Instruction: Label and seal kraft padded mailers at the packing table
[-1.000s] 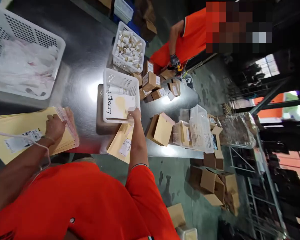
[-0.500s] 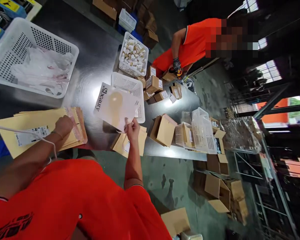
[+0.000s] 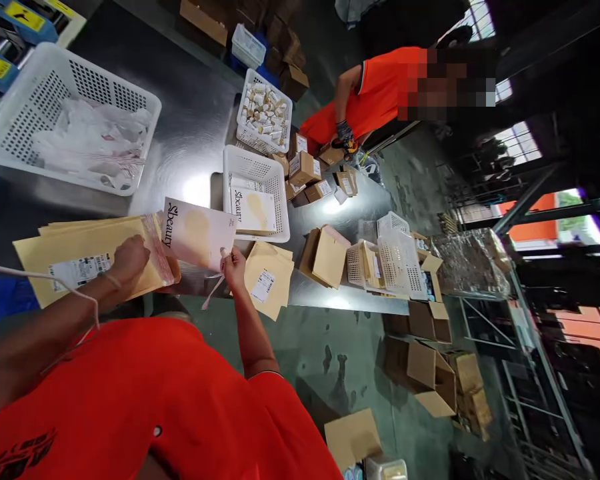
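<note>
My right hand (image 3: 233, 265) pinches the corner of a white "Beauty" packet (image 3: 196, 233) and holds it above the steel table, close to the stack of yellow padded envelopes (image 3: 75, 261). My left hand (image 3: 129, 258) rests on that stack, fingers at the pink adhesive edge of the top envelope. Another "Beauty" packet (image 3: 250, 210) lies in the small white basket (image 3: 253, 167) behind. A few more yellow envelopes (image 3: 267, 275) lie to the right of my right hand.
A large white basket (image 3: 35, 93) of plastic bags stands at the back left. A basket of small bottles (image 3: 263, 110) and several cardboard boxes (image 3: 305, 167) sit further along. A co-worker in orange (image 3: 375, 93) handles boxes at the far end. More boxes (image 3: 420, 367) lie on the floor.
My right hand lifted a "Beauty" packet out of the small basket and carried it left toward the envelope stack. My left hand stayed on the stack.
</note>
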Demonstrator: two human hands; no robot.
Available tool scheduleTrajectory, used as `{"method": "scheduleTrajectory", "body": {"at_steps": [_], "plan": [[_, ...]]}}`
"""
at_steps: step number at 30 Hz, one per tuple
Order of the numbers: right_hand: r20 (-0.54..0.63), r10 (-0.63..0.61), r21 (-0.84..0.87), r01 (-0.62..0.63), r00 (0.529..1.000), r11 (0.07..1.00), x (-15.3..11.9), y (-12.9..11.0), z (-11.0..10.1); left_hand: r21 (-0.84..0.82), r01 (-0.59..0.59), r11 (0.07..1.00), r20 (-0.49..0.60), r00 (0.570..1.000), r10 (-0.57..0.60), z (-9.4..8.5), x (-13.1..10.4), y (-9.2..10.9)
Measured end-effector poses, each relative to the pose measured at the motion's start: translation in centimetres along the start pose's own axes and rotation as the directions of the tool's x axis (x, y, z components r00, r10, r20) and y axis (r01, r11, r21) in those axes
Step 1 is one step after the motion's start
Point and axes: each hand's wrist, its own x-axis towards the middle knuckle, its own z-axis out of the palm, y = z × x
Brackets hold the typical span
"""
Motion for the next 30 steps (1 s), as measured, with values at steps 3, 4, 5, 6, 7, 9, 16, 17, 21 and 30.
{"method": "scheduleTrajectory", "body": {"at_steps": [3, 4, 5, 6, 7, 9, 16, 17, 21, 30], "plan": [[0.005, -0.009, 0.066, 0.008, 1.0, 0.998, -0.5, 0.7, 0.5, 0.02, -0.011, 1.0, 0.016, 1.0, 0.011, 0.0, -0.2, 0.4], [0.018, -0.015, 0.053, 0.014, 1.0, 0.998, -0.6, 1.0, 0.7, 0.022, -0.02, 1.0, 0.017, 1.0, 0.02, 0.0, -0.2, 0.5], [0.032, -0.02, 0.026, 0.019, 0.999, 0.999, -0.6, 1.3, 0.9, 0.024, -0.027, 0.999, 0.015, 1.0, 0.026, 0.0, -0.2, 0.5], [0.047, -0.018, -0.007, 0.018, 0.999, 1.0, -0.6, 1.6, 1.0, 0.027, -0.029, 0.999, 0.008, 1.0, 0.028, 0.0, -0.3, 0.6], [0.064, -0.011, -0.04, 0.014, 0.998, 0.999, -0.5, 1.8, 1.0, 0.03, -0.029, 0.999, -0.002, 1.0, 0.029, -0.1, -0.3, 0.6], [0.104, 0.012, -0.079, -0.004, 0.994, 0.997, 0.0, 2.0, 0.9, 0.04, -0.031, 0.999, -0.028, 0.999, 0.033, -0.1, -0.4, 0.6], [0.31, 0.238, 0.035, -0.261, 0.92, 0.965, 2.3, 1.0, -1.3, 0.077, -0.077, 0.994, -0.128, 0.988, 0.086, 0.5, -1.1, 0.5], [0.326, 0.264, 0.059, -0.298, 0.908, 0.953, 2.6, 0.8, -1.7, 0.079, -0.083, 0.993, -0.139, 0.986, 0.093, 0.6, -1.3, 0.5], [0.325, 0.34, 0.067, -0.38, 0.883, 0.923, 2.6, 0.5, -0.8, 0.086, -0.165, 0.983, -0.126, 0.976, 0.175, 1.5, -1.9, 1.5], [0.501, 0.484, -0.14, -0.484, 0.718, 0.864, -1.5, 2.0, 6.9, 0.07, -0.134, 0.988, -0.086, 0.986, 0.14, 1.7, -2.0, 1.9]]}}
